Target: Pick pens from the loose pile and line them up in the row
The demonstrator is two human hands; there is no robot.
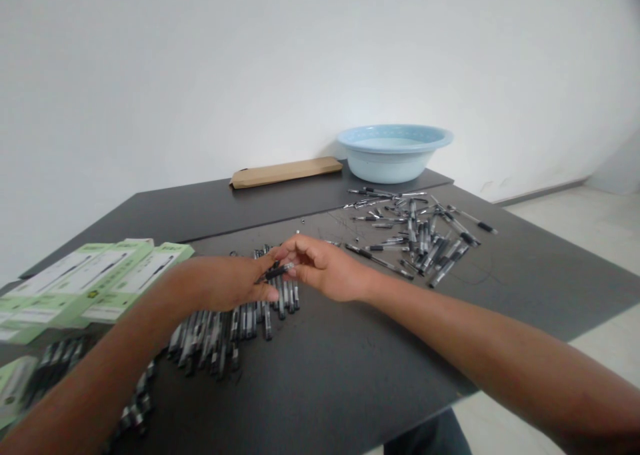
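Two bare hands meet over the middle of the dark grey tabletop [350,375] in the single head view. The left hand [227,283] comes in from the lower left, forearm stretched across the table, back of the hand upward, fingers curled and thumb pressed toward the fingertips. The right hand [327,268] enters from the lower right, forearm long and slanted, wrist bent slightly, fingers bunched in a pinch. Between the two sets of fingertips lies one slim black-and-clear plastic pen [277,272], held nearly level just above the table; both hands grip it, the left at its lower end, the right at its upper end.

Directly beneath the hands sits a row of similar black-and-clear pens [225,328], laid side by side and touching, running toward the lower left edge. A loose scatter of the same pens [420,238] lies well apart to the right rear, crossing one another at all angles. Near the left edge stand several pale green printed cardboard boxes [95,278], flat and close-packed, with more pens partly hidden below them. At the far edge rests a flat brown paper envelope [287,172], and just beside it a round light blue plastic basin [394,151] against the white wall [200,75]. The left side of the frame is blurred; box print cannot be read
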